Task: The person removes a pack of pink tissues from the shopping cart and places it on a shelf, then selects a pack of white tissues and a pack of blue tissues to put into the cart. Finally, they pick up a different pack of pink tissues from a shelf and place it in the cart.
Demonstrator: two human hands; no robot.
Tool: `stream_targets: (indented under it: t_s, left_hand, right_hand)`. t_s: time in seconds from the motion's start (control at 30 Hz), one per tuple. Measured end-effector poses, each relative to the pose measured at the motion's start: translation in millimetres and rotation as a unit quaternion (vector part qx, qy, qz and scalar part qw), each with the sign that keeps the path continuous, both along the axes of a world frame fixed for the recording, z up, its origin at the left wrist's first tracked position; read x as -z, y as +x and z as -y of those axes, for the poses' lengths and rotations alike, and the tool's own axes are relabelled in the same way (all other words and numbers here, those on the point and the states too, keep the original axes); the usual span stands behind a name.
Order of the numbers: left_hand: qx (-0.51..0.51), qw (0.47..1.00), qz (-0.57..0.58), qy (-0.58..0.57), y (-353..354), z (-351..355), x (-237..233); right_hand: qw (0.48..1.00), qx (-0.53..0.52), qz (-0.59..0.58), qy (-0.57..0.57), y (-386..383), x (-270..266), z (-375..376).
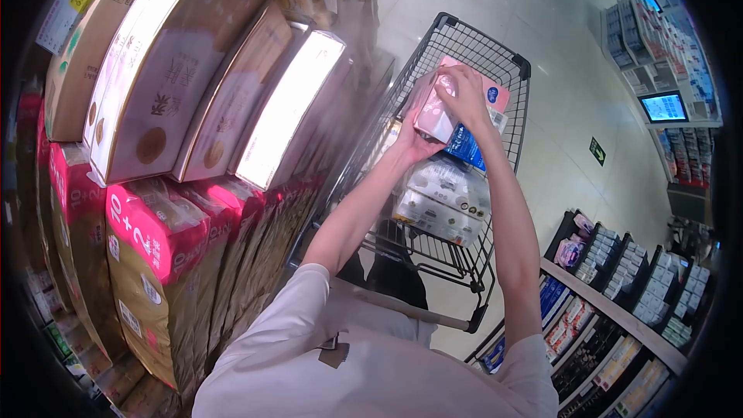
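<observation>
Both my hands are on a pink package [435, 114] with a blue oval logo, inside the wire shopping cart [433, 31]. Its near left side rests against my left hand [416, 142], whose fingers are partly hidden. Over its top curve the fingers of my right hand [464, 94]. A blue package [467, 147] lies just below the pink one, under my right wrist. Closer to me, a white plastic-wrapped multipack [445, 193] with small printed patterns lies in the cart.
Stacked cartons [155, 93] stand on pink-and-gold bulk packs [155, 263] close on my left. The cart handle [410, 311] is in front of my body. At the right is a shelf [611, 302] of small boxes. Pale tiled floor [557, 155] runs beyond the cart.
</observation>
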State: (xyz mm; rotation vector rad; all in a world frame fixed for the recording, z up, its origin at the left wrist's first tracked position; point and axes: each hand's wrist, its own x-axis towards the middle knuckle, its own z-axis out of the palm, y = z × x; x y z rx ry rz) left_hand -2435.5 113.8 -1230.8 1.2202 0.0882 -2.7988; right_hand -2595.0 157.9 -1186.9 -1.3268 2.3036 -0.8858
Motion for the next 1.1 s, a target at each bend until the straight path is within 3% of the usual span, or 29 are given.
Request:
stream_targets:
  t_s: [0.17,0.23,0.27,0.33,0.53,0.63,0.77,0.8,0.87,0.93,0.97,1.07,1.1]
  left_hand:
    - [-0.007,1.0,-0.005,-0.017,6,0,51]
    - [0.031,0.997,0.047,-0.053,11,-6,71]
    - [0.063,0.992,0.071,-0.079,16,-12,83]
    - [0.09,0.98,0.128,-0.126,19,-25,93]
    - [0.149,0.958,0.111,-0.217,43,-20,83]
    - [0.313,0.866,0.125,-0.37,75,-5,46]
    - [0.383,0.72,0.103,-0.57,134,-2,-52]
    - [0.405,0.675,0.116,-0.606,148,-2,-80]
    - [0.417,0.517,0.139,-0.734,181,-9,-114]
    - [0.443,0.39,0.165,-0.79,213,-18,-125]
    - [0.451,0.323,0.176,-0.813,225,-23,-128]
    - [0.497,0.213,0.181,-0.821,255,-41,-114]
    - [0.5,0.215,0.181,-0.819,254,-43,-110]
  right_hand:
    - [0.999,0.0,0.02,0.025,13,39,-12]
    - [0.999,-0.014,0.023,0.024,16,73,-29]
    - [0.994,-0.055,0.018,0.096,16,85,-39]
    - [0.992,-0.061,0.016,0.107,22,83,-52]
    - [0.993,-0.063,0.052,0.085,30,69,-86]
    - [0.994,-0.08,0.022,0.069,39,37,-125]
    - [0.99,-0.116,0.056,0.065,72,-21,-201]
    - [0.989,-0.121,0.059,0.058,87,-35,-221]
    - [0.984,-0.13,0.101,0.063,120,-51,-265]
    - [0.978,-0.158,0.109,0.084,146,-71,-298]
    - [0.98,-0.125,0.12,0.103,159,-76,-311]
    - [0.981,-0.03,0.131,0.137,201,-71,-339]
    - [0.984,-0.004,0.12,0.133,215,-58,-348]
